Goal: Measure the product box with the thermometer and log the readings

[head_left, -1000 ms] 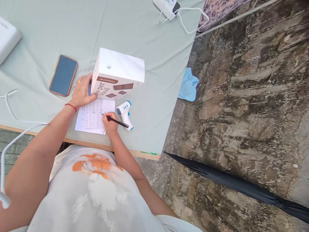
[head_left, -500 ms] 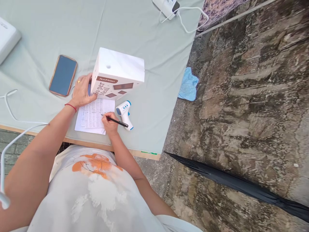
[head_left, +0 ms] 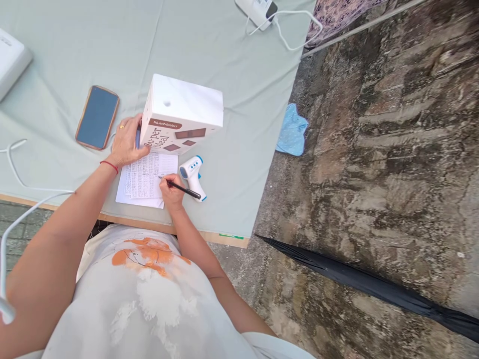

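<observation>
My right hand (head_left: 172,192) is closed round a black pen (head_left: 184,189), its tip at a sheet covered in rows of handwriting (head_left: 144,174). More white paper lies under that sheet. My left hand (head_left: 127,142) grips the lower left side of a white box (head_left: 187,99) printed "NutriMotion Super Meal", thumb at the front and fingers partly hidden. A narrow blue thing shows between that hand and the box; its kind is unclear. Beside my right hand lies a white and blue infrared thermometer (head_left: 193,177). Left of my left hand is a smartphone (head_left: 97,117) in a brown-edged case.
A pale green cloth covers the table (head_left: 239,164). White devices stand at the far left (head_left: 13,62) and at the back (head_left: 258,12), the latter with a white cable (head_left: 288,45). Another cable (head_left: 37,202) crosses near my left arm. Right of the table are a light blue cloth (head_left: 292,130) and rough stone.
The pen and my right hand have shifted slightly rightward along the written sheet. My left hand stays at the box.
</observation>
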The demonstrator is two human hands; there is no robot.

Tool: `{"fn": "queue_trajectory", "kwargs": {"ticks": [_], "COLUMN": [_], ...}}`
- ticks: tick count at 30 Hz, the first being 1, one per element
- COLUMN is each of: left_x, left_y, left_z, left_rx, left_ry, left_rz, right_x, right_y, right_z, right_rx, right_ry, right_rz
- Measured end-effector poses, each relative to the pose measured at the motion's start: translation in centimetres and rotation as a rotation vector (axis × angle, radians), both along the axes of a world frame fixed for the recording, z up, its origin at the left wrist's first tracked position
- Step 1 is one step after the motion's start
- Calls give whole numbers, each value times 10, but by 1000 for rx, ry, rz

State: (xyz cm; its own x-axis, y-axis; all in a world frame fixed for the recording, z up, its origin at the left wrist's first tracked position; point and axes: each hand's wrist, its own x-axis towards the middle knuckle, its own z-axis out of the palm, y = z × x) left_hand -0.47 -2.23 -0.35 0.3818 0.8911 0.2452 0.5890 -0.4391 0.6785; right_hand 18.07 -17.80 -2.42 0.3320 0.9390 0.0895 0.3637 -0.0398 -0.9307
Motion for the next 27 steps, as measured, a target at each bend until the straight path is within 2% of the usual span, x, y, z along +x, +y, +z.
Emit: {"fn": "queue_trajectory", "kwargs": {"ticks": [11,22,27], "left_x": [0,0,0], "left_y": [-1,0,-1], "left_z": [4,4,5], "left_rx": [-13,-32,-41], "left_ry": [31,4,-11], "left_rz": [-3,5,5], "right_x": [0,0,1], "right_y": [1,-2,-1], "right_z": [-4,0,-2], "right_rx": [-54,-74,-54], "right_ry": [-52,4,-40], "right_rz": [15,-21,-10]}}
